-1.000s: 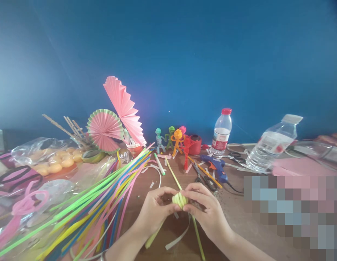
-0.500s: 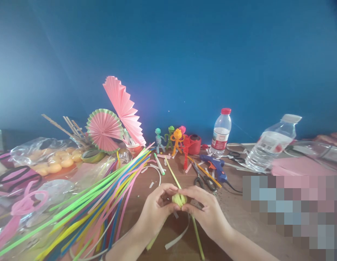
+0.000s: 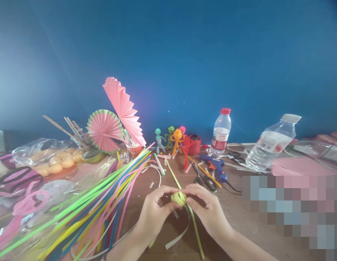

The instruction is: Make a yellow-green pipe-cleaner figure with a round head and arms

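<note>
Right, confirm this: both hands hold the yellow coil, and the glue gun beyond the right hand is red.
Wrong colour: in the head view, the glue gun beyond the right hand is blue. The left hand and right hand do hold the yellow coil.

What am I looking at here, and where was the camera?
There is no robot: these are a person's bare left hand and right hand, seen by a camera worn on the head, looking forward and down. Between them, their fingers hold a small yellow-green coil. On the brown table, a bundle of colourful stems lies to the left. Farther back are scissors, a blue glue gun, little coiled figures and a red-capped bottle.
</note>
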The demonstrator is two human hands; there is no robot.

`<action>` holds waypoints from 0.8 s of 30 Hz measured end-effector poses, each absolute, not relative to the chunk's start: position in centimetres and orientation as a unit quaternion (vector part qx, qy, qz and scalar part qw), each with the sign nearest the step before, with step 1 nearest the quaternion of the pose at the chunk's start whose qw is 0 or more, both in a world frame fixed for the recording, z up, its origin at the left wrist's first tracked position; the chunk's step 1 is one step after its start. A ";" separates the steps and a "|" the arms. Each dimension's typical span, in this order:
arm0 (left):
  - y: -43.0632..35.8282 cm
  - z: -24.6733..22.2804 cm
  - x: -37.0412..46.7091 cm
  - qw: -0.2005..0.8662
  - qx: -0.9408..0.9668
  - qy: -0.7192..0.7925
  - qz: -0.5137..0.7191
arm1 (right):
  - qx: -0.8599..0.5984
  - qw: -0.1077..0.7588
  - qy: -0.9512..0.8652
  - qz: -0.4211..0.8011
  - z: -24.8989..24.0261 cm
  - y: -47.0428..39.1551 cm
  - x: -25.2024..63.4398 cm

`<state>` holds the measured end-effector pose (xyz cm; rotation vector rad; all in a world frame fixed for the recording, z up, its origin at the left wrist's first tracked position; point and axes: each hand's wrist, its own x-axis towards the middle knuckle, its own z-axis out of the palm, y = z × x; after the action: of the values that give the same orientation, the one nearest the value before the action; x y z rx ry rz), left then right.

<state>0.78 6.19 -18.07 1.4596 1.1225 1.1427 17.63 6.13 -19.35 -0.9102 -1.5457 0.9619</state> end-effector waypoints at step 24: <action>5.4 -18.6 0.8 0.415 0.635 0.456 0.465 | -0.453 0.486 -0.665 0.341 -19.0 5.8 17.2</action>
<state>0.85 5.44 -18.65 1.5961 1.1456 1.1696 17.16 5.75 -18.97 -1.1028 -1.6176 0.8302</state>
